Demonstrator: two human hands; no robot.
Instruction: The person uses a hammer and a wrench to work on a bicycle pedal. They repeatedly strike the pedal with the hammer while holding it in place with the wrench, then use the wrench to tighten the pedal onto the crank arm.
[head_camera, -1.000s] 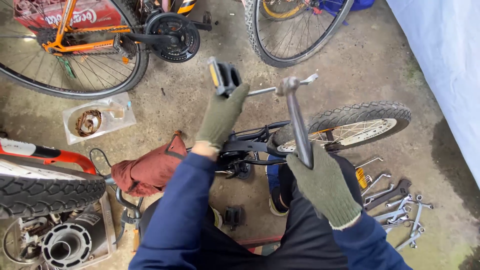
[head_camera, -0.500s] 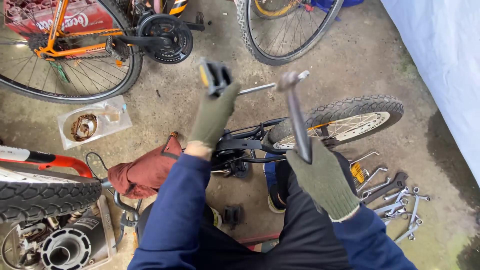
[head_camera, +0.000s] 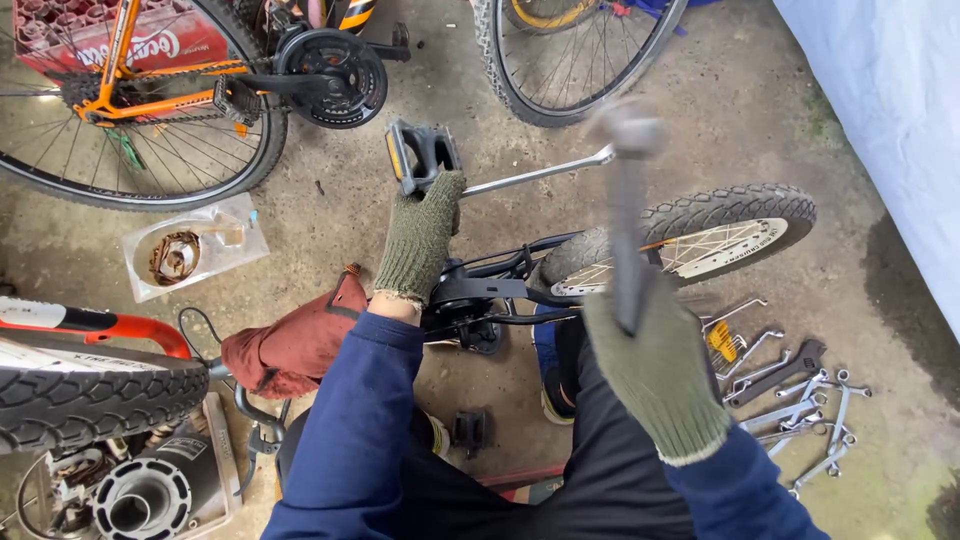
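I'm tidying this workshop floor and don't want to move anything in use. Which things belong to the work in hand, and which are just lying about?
In use:
- left hand gripping the black pedal
- spanner fitted at the pedal
- right hand raising a hammer
- small black bicycle

Lying about:
- spanners on the floor
- orange bicycle
- loose pedal
- maroon glove
- plastic tray

**Both Gloved Hands Closed, Arms Reaching Forward**

We are stretching our left arm forward in its blue sleeve, and our left hand (head_camera: 420, 235), in a green knit glove, is curling its fingers shut around what it is gripping, knuckles facing up. We are raising our right hand (head_camera: 655, 365), gloved the same way, nearer to us, its fist wrapping tightly in an upright grip, wrist bent slightly back.
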